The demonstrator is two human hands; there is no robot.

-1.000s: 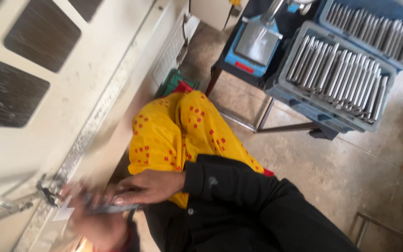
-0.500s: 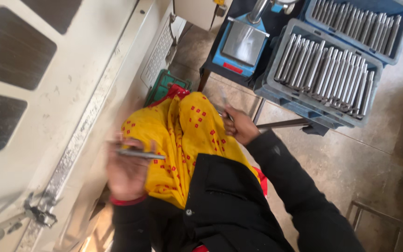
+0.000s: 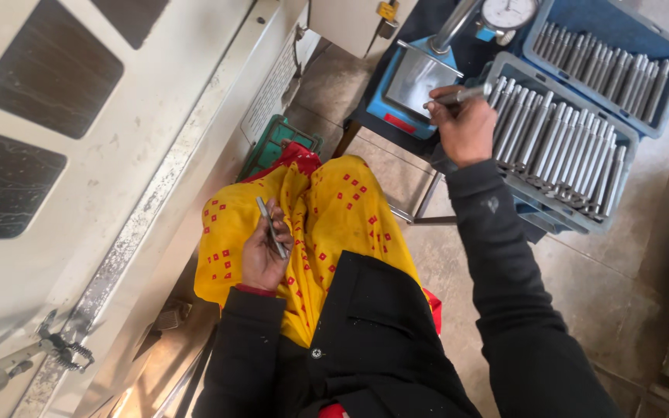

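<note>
Steel pin sits pinched in the right hand, held over the gauge plate beside the near tray full of pins. Left hand rests on the yellow cloth over the lap, fingers curled around another pin. A second blue tray stands behind, and a dial gauge rises above the plate.

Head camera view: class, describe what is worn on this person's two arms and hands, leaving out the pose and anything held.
Both arms are covered by long black sleeves of a dark jacket, reaching to the wrists. The left hand and right hand are bare, with no gloves. A thin red band shows at the left wrist, just below the cuff. A small pale mark sits on the right sleeve's forearm.
</note>
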